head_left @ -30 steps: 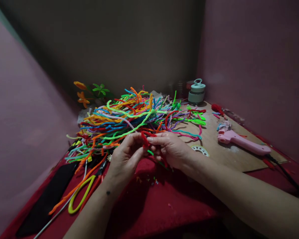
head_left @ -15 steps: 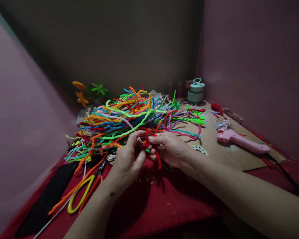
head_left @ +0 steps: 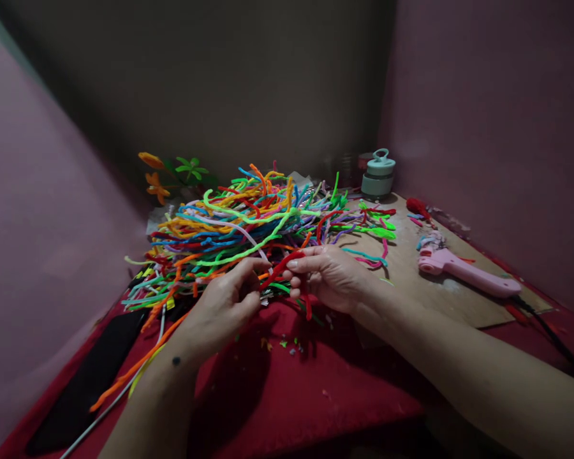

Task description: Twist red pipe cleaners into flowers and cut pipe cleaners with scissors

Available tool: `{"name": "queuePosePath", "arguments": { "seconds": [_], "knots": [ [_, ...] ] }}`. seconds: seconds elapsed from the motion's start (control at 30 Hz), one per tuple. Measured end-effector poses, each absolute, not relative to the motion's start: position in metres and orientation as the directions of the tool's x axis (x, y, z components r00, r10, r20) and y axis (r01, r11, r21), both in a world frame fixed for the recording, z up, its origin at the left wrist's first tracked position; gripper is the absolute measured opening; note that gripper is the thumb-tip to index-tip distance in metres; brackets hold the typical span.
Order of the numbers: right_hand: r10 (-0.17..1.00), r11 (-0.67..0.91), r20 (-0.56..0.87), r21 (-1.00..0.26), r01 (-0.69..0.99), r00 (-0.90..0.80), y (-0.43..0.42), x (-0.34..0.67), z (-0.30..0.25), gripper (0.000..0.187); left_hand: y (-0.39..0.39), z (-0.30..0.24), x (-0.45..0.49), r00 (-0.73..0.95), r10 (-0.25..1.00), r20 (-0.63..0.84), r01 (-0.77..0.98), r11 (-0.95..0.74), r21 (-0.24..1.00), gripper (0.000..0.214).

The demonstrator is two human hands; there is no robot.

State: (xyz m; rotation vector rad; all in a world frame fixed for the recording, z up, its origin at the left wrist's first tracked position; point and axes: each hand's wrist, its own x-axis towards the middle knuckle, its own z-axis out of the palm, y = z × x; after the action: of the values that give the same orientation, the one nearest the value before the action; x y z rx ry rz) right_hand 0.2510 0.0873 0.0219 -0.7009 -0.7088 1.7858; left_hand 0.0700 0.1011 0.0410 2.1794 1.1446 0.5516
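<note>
A red pipe cleaner [head_left: 282, 265] runs between my two hands, just in front of a heap of many-coloured pipe cleaners [head_left: 249, 220]. My right hand [head_left: 328, 280] pinches it between thumb and fingers, and a red end hangs below that hand. At its other end my left hand [head_left: 227, 298] is closed around the strand; the fingertips there are partly hidden. A green pipe cleaner [head_left: 280, 289] shows behind and below the red one.
A pink hot tool with a cord [head_left: 469, 271] lies on a brown board [head_left: 440, 306] to the right. Behind stands a pale green bottle [head_left: 377, 175]. A black phone-like slab [head_left: 90, 382] and yellow-handled scissors [head_left: 143, 370], mostly covered by my forearm, are at left. Scraps dot the red cloth [head_left: 316, 382].
My left hand has moved left and a little down, away from my right hand. The red pipe cleaner, bunched up before, is now stretched between them.
</note>
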Motion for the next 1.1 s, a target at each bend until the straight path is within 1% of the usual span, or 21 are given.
{"name": "queuePosePath", "arguments": {
  "seconds": [0.1,0.2,0.27,0.33,0.4,0.43,0.47,0.53,0.63,0.73,0.8,0.9,0.97,1.1],
  "knots": [
    [0.940,-0.283,-0.100,-0.759,-0.587,-0.325,0.088,0.252,0.021,0.006,0.102,0.044,0.067,0.549,0.836,0.005,0.634,-0.421,0.649,0.019],
    [0.942,-0.271,-0.089,-0.769,-0.579,-0.323,0.088,0.252,0.021,0.009,0.103,0.046,0.067,0.547,0.837,-0.020,0.667,-0.422,0.614,0.009],
    [0.945,-0.261,-0.086,-0.779,-0.571,-0.314,0.088,0.251,0.020,0.010,0.101,0.047,0.068,0.546,0.837,-0.017,0.633,-0.400,0.663,0.007],
    [0.944,-0.252,-0.074,-0.791,-0.557,-0.322,0.088,0.250,0.018,0.008,0.099,0.047,0.071,0.538,0.842,-0.030,0.536,-0.315,0.784,0.013],
    [0.943,-0.242,-0.062,-0.803,-0.545,-0.328,0.087,0.249,0.017,0.007,0.097,0.046,0.074,0.521,0.852,-0.047,0.368,-0.174,0.913,0.021],
    [0.942,-0.238,-0.057,-0.808,-0.539,-0.331,0.087,0.249,0.016,0.007,0.096,0.045,0.076,0.517,0.854,-0.057,0.271,-0.099,0.957,0.023],
    [0.942,-0.234,-0.051,-0.810,-0.537,-0.333,0.087,0.248,0.015,0.007,0.095,0.044,0.077,0.518,0.853,-0.066,0.176,-0.031,0.984,0.023],
    [0.941,-0.227,-0.039,-0.809,-0.542,-0.335,0.086,0.248,0.014,0.006,0.094,0.041,0.080,0.537,0.839,-0.088,0.023,0.089,0.996,0.020],
    [0.940,-0.229,-0.038,-0.807,-0.544,-0.340,0.086,0.249,0.014,0.007,0.093,0.038,0.084,0.569,0.812,-0.132,-0.091,0.221,0.971,0.019],
    [0.935,-0.248,-0.061,-0.816,-0.523,-0.348,0.085,0.250,0.016,0.008,0.093,0.038,0.086,0.606,0.775,-0.180,-0.112,0.308,0.945,0.017],
    [0.932,-0.255,-0.069,-0.823,-0.508,-0.356,0.085,0.251,0.018,0.008,0.094,0.038,0.087,0.626,0.756,-0.191,-0.119,0.335,0.934,0.018],
    [0.931,-0.266,-0.094,-0.836,-0.480,-0.352,0.085,0.252,0.020,0.008,0.095,0.038,0.087,0.617,0.762,-0.194,-0.109,0.327,0.939,0.014],
    [0.932,-0.275,-0.118,-0.846,-0.457,-0.343,0.085,0.252,0.022,0.008,0.095,0.038,0.086,0.594,0.774,-0.217,-0.065,0.316,0.947,0.009],
    [0.931,-0.267,-0.124,-0.873,-0.408,-0.344,0.083,0.252,0.025,0.011,0.092,0.041,0.083,0.545,0.798,-0.257,0.022,0.292,0.956,0.013]
  ]
}}
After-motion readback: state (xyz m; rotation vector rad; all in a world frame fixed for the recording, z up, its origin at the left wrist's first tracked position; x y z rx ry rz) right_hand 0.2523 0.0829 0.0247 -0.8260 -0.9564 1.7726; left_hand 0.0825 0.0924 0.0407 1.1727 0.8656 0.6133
